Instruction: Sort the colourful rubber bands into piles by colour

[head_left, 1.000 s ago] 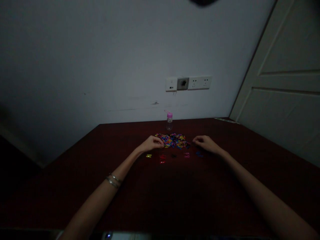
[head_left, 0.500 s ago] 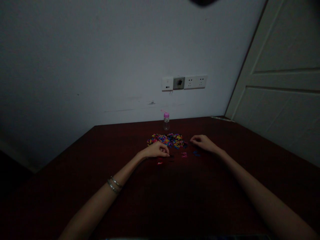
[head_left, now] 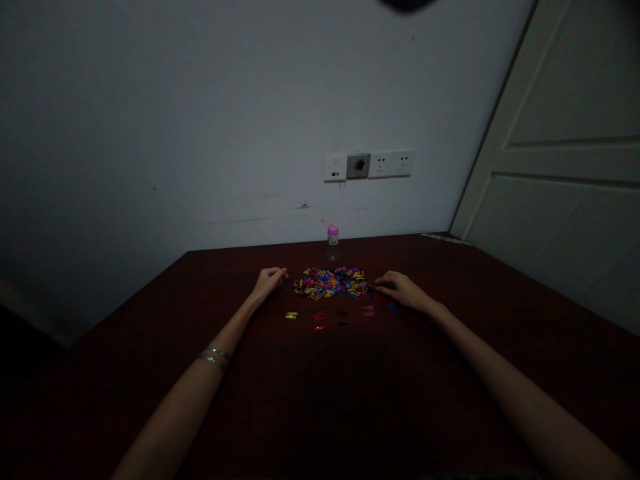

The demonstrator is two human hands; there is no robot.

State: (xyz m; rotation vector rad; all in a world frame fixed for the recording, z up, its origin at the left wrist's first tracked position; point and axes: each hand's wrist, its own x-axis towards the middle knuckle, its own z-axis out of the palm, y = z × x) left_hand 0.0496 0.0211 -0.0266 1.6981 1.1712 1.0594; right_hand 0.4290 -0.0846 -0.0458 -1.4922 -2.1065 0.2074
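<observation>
A heap of small, bright, clip-like pieces (head_left: 330, 283) in several colours lies on the dark red table. Just off its left edge is my left hand (head_left: 269, 281), its fingers curled and the tips pinched together; anything between them is too small to make out. My right hand (head_left: 403, 291) rests at the heap's right edge, thumb and forefinger close together near dark pieces. In front of the heap lie small colour groups: yellow pieces (head_left: 291, 315), red pieces (head_left: 319, 321), black pieces (head_left: 343, 318), pink pieces (head_left: 369, 311) and blue pieces (head_left: 393, 308).
Behind the heap stands a clear bottle (head_left: 333, 248) with a pink cap and strap. A pale wall with a row of sockets (head_left: 390, 164) rises at the table's back. To the right is a panelled white door (head_left: 565, 167).
My left hand has moved left and away from the black pieces to the heap's left side, uncovering the yellow and red groups. My right hand has shifted slightly left, to the heap's edge.
</observation>
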